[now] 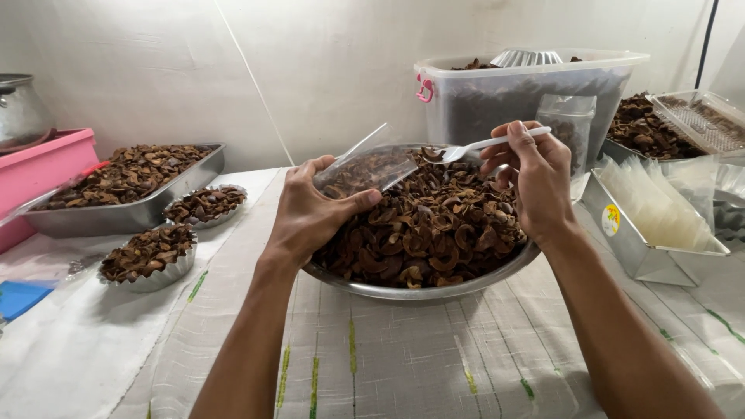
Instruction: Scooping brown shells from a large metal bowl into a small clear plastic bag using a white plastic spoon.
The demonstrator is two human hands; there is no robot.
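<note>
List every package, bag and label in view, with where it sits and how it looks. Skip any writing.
Clear plastic bag: in the left hand, over the metal bowl, partly filled with brown pieces.
Stack of clear empty bags: in a metal tray, far right.
Round yellow sticker: on that tray's front wall.
Clear lidded tub: behind the bowl, pink latch, dark contents.

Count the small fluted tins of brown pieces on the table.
2. One fluted tin sits at the near left on the cloth; the other fluted tin lies behind it, beside the rectangular metal tray. More may be out of view.
</note>
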